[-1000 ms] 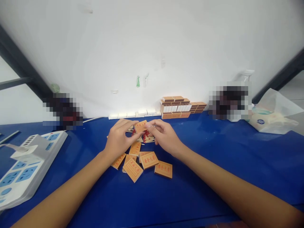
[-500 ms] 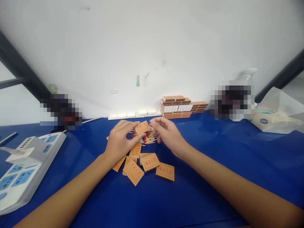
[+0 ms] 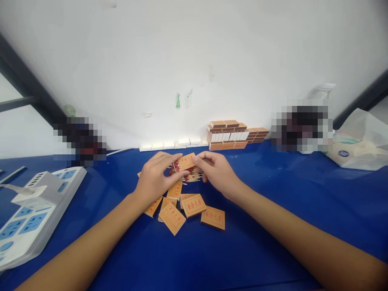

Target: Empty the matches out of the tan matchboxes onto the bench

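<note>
Between my two hands is an orange matchbox (image 3: 186, 161) with red print, held above a loose pile of red-tipped matches (image 3: 194, 177). My left hand (image 3: 154, 173) grips it from the left, thumb below and fingers above. The thumb and forefinger of my right hand (image 3: 216, 169) close on its right end. Red match heads show at the box's left end; I cannot tell whether they lie inside it or in the pile behind. Nearer me, several matchboxes (image 3: 194, 205) lie scattered and partly overlapping on the blue tabletop (image 3: 194, 258).
Stacked matchboxes (image 3: 228, 145) stand against the wall at the back right, with a row of white box trays (image 3: 157, 146) to their left. A large power strip (image 3: 39, 226) with a plugged-in adapter lies at the left. A tissue pack (image 3: 351, 155) sits far right.
My right hand has come in and now touches the matchbox's right end. The box has moved slightly right, and more match heads show at its left. The view has shifted a little.
</note>
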`<action>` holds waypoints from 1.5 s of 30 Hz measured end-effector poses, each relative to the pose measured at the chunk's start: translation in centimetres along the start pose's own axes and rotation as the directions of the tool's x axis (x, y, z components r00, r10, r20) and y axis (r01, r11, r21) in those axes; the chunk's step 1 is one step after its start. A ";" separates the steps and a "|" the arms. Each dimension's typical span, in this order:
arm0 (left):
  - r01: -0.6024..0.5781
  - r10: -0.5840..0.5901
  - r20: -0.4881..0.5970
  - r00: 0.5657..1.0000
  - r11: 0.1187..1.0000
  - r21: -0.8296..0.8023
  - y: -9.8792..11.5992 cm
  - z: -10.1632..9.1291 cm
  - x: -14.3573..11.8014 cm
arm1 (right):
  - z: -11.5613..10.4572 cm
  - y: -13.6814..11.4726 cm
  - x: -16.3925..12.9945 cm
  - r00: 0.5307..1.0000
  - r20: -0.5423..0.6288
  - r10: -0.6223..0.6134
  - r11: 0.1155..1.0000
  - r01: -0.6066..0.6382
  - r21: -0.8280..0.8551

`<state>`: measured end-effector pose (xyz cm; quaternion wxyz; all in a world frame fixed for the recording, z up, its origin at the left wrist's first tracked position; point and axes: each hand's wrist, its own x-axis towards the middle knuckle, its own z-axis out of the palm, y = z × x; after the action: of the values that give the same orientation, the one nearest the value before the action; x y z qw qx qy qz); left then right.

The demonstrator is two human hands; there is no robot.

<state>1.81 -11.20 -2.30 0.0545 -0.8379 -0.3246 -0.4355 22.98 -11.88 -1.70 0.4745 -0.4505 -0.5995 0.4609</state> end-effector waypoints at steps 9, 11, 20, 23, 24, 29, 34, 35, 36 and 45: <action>0.085 -0.085 -0.006 0.996 0.996 0.022 -0.3 0.0 0.1 | -1.3 0.1 1.3 0.986 -0.164 0.039 0.999 -0.039 0.003; 0.091 -0.090 -0.008 0.996 0.995 0.033 -0.4 -0.1 0.1 | -2.3 0.2 1.9 0.970 -0.239 0.043 0.999 -0.046 -0.007; 0.096 -0.095 -0.005 0.995 0.995 0.026 -0.8 0.0 0.0 | -8.7 3.5 5.1 0.932 -0.360 -0.026 0.693 -0.243 -0.679; 0.109 -0.109 0.020 0.994 0.994 0.014 -1.0 0.0 -0.1 | -9.3 3.2 4.7 0.950 -0.311 -0.006 0.452 -0.275 -0.849; 0.111 -0.111 0.028 0.993 0.994 0.009 -1.0 0.0 -0.1 | -9.2 2.8 4.5 0.955 -0.296 -0.032 0.407 -0.258 -0.876; 0.107 -0.104 0.065 0.992 0.994 -0.033 -1.0 -0.2 0.0 | -6.9 1.2 3.5 0.963 -0.017 -0.271 0.521 0.131 -0.843; 0.103 -0.096 0.085 0.992 0.991 -0.082 -1.2 -0.2 0.2 | -3.4 0.9 2.2 0.911 0.250 -0.327 0.740 0.412 -0.532; 0.109 -0.101 0.087 0.991 0.990 -0.090 -1.2 -0.2 0.3 | -2.9 0.9 2.0 0.914 0.248 -0.321 0.757 0.405 -0.512; 0.115 -0.107 0.087 0.990 0.988 -0.098 -1.3 -0.1 0.3 | -2.5 0.9 1.7 0.921 0.229 -0.316 0.774 0.390 -0.499; 0.107 -0.095 0.095 0.991 0.985 -0.135 -1.5 0.1 0.4 | -1.4 1.0 1.7 0.967 0.145 -0.212 0.927 0.245 -0.282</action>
<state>1.15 -9.75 -2.40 -0.0410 -0.8404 -0.3374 -0.4221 24.23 -9.86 -2.20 0.4174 -0.4174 -0.7360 0.3314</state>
